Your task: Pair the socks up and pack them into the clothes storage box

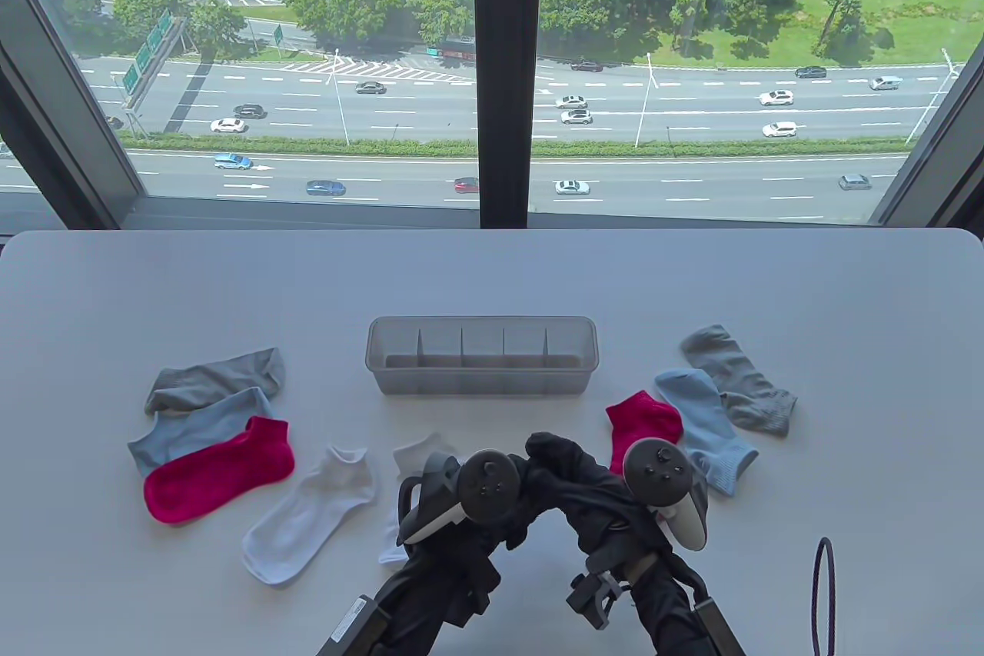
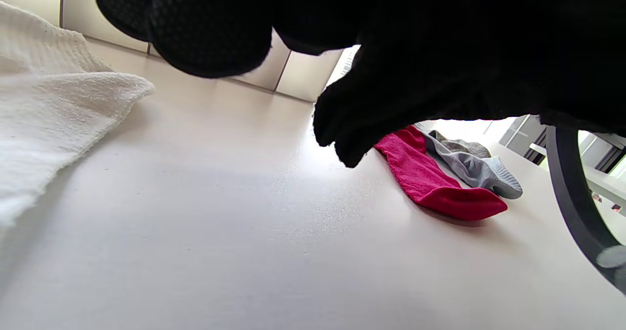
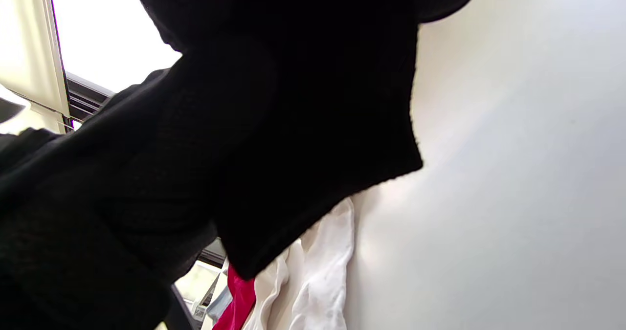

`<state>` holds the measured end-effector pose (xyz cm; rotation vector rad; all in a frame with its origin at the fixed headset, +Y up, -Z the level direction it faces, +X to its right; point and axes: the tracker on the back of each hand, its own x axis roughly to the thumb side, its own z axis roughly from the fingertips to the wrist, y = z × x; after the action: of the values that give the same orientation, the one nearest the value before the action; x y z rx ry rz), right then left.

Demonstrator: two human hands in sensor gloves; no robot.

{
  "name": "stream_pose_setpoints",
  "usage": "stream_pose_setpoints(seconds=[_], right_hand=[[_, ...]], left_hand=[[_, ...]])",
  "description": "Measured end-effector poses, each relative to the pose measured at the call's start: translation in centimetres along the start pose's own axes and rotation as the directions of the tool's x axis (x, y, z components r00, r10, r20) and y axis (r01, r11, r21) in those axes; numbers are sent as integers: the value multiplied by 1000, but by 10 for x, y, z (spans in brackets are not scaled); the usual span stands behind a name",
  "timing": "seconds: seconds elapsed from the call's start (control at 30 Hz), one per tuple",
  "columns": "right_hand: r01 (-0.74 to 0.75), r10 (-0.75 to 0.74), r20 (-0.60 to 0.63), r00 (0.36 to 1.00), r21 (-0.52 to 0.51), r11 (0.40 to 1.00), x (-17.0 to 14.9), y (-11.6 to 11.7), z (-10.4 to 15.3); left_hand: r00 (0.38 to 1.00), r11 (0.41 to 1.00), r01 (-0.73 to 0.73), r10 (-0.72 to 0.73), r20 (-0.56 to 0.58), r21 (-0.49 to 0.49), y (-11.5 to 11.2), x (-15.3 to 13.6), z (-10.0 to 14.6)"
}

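We find both hands, left hand (image 1: 492,491) and right hand (image 1: 653,487), grasping black knitted socks (image 1: 573,475) between them above the white counter (image 1: 492,279). The translucent grey divided plastic storage box (image 1: 482,354) stands just beyond them.

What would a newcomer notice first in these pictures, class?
The two gloved hands, left hand and right hand, meet at the table's near edge around dark black fabric. Bright pink socks lie on the left and right, with the divided box standing empty behind.
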<state>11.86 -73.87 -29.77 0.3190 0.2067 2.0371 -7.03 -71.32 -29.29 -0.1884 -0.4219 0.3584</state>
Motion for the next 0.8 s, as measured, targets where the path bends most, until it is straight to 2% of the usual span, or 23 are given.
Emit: stream_pose_setpoints(seconds=[0.07, 0.13, 0.2, 0.27, 0.33, 0.43, 0.47, 0.5, 0.53, 0.6, 0.67, 0.77, 0.8], right_hand=[[-50, 49, -10, 999, -52, 997, 1, -2, 2], [6, -9, -41, 999, -82, 997, -2, -3, 3], [52, -57, -48, 997, -91, 994, -4, -5, 4], [51, -58, -59, 997, -115, 992, -3, -6, 4], [53, -59, -59, 997, -97, 994, -5, -6, 3], [144, -144, -16, 989, 41, 989, -5, -3, 1], [171, -172, 2, 985, 86, 981, -5, -2, 0], [165, -166, 3, 986, 101, 981, -4, -2, -1], [148, -149, 2, 989, 94, 984, -4, -2, -1], [74, -74, -12, 997, 11, 997, -2, -4, -2], [-17, 17, -19, 1000, -16, 1000, -1, -5, -1], [-41, 39, -35, 999, -68, 997, -1, -7, 2], [-37, 34, -41, 999, -82, 996, -1, -8, 2]], left_hand=[[999, 997, 32, -32, 0, 76, 0, 5, 2], [999, 995, 41, -43, 21, 89, 3, 10, 4], [996, 998, 24, -28, 82, 51, 3, 16, 3], [993, 994, 102, -104, 52, 33, 1, 20, 2], [989, 986, 138, -143, 47, 91, 3, 23, 2], [992, 988, 118, -123, 42, 94, 4, 18, 2], [994, 993, 97, -99, 36, 66, 4, 14, 2], [996, 994, 83, -85, 29, 71, 5, 10, 2], [998, 996, 63, -65, 21, 67, 6, 7, 2], [998, 998, 44, -45, 31, 42, 5, 5, 3], [996, 993, 75, -78, 34, 86, 3, 9, 3], [993, 994, 110, -111, 47, 13, 0, 14, 1], [990, 990, 137, -138, 41, 20, -1, 17, 0]])
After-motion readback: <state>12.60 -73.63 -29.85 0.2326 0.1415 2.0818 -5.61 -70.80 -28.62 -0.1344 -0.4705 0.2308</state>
